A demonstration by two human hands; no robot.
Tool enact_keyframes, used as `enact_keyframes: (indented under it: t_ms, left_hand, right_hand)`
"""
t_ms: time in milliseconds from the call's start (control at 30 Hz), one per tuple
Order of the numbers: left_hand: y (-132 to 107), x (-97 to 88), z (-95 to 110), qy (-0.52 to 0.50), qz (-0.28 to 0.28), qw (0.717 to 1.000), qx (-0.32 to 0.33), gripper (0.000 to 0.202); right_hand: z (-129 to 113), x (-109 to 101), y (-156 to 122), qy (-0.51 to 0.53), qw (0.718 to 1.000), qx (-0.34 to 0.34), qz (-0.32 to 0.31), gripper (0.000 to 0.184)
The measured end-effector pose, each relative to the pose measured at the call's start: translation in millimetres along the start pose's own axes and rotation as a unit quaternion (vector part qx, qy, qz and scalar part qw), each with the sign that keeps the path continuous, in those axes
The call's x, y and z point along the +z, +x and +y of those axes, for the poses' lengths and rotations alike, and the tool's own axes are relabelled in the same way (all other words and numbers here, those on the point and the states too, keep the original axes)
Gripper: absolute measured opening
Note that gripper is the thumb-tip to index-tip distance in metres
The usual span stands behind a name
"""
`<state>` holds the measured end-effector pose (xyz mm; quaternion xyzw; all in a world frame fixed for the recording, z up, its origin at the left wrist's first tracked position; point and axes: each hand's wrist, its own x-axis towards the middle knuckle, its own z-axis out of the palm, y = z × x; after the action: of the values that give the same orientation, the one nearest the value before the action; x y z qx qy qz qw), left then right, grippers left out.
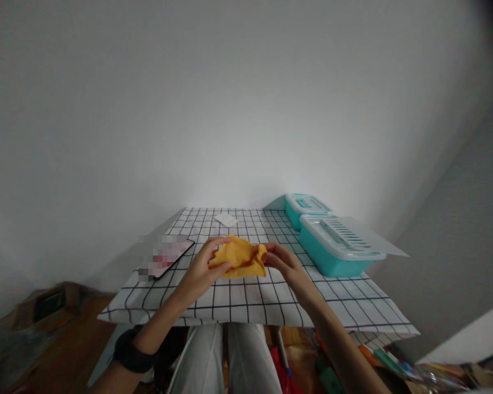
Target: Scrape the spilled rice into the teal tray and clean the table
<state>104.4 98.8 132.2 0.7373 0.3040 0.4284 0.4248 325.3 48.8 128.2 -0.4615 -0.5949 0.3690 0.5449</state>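
Observation:
A yellow cloth [240,256], crumpled and partly folded, is held up between my two hands over the middle of the table. My left hand [207,262] grips its left side, thumb in front and fingers at the upper edge. At the right end, my right hand [282,259] pinches a gathered corner of the fabric between thumb and fingers. The cloth's underside is hidden, so I cannot tell whether it touches the tabletop.
A white tablecloth with black grid lines [230,313] covers the table. Two turquoise lidded boxes, a near one [332,257] and a far one [306,205], stand at the right, with a sheet [372,238] on the near lid. White paper [226,220] lies behind; a tablet-like object [172,256] lies left.

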Motion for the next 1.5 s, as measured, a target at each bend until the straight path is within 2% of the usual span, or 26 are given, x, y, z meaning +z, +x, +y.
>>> enact_keyframes:
  t_ms: [100, 200, 333, 500, 633, 800, 867, 933, 1033, 1133, 1200, 1300, 1400, 1500]
  left_hand:
    - [-3, -0.6, 6, -0.020, -0.041, 0.999, 0.025, 0.047]
    - [-7, -1.3, 11, -0.006, -0.066, 0.996, 0.054, 0.051]
    - [-9, -6.9, 13, -0.004, -0.057, 0.997, 0.060, 0.049]
    - [-9, -17.4, 10, -0.055, -0.019, 0.997, 0.041, 0.050]
    - [-11, -15.9, 18, -0.129, -0.025, 0.991, -0.011, 0.049]
    - [-14, -4.9, 34, -0.194, -0.057, 0.978, -0.058, 0.045]
    - [-13, -2.3, 37, -0.197, -0.062, 0.976, -0.073, 0.043]
    - [-10, -1.7, 36, -0.184, -0.051, 0.978, -0.080, 0.040]
    - [-4, -3.2, 31, -0.140, 0.015, 0.986, -0.085, 0.031]
    - [0, -5.0, 28, -0.097, 0.075, 0.987, -0.102, 0.023]
    - [1, -5.0, 27, -0.083, 0.073, 0.988, -0.111, 0.023]
    - [3, -3.0, 25, -0.050, 0.042, 0.993, -0.098, 0.020]
    - [6, 0.4, 16, 0.005, 0.018, 0.997, -0.072, 0.019]
    - [9, 1.7, 3, 0.048, 0.019, 0.998, -0.037, 0.020]
  right_hand:
    - [-1, 5, -3, 0.028, 0.998, 0.048, -0.004, 0.038]
    - [11, 7, 2, 0.034, 0.997, 0.068, 0.025, 0.036]
    - [23, -4, 6, 0.072, 0.993, 0.066, 0.066, 0.033]
    - [15, -20, -4, 0.135, 0.984, 0.051, 0.101, 0.030]
    - [10, -13, -10, 0.131, 0.987, 0.080, 0.054, 0.035]
    - [13, 16, -8, 0.141, 0.980, 0.137, -0.027, 0.064]
    - [14, 24, -5, 0.173, 0.975, 0.130, -0.040, 0.061]
    - [13, 27, -1, 0.196, 0.974, 0.109, -0.015, 0.053]
    - [10, 19, 4, 0.203, 0.975, 0.085, 0.019, 0.044]
    - [5, 0, 6, 0.178, 0.981, 0.075, 0.009, 0.037]
    - [4, -14, 7, 0.147, 0.986, 0.080, -0.004, 0.033]
    - [8, -27, 9, 0.102, 0.991, 0.089, 0.002, 0.029]
    - [17, -32, 13, 0.080, 0.994, 0.078, 0.019, 0.027]
    - [26, -33, 15, 0.055, 0.997, 0.036, 0.027, 0.020]
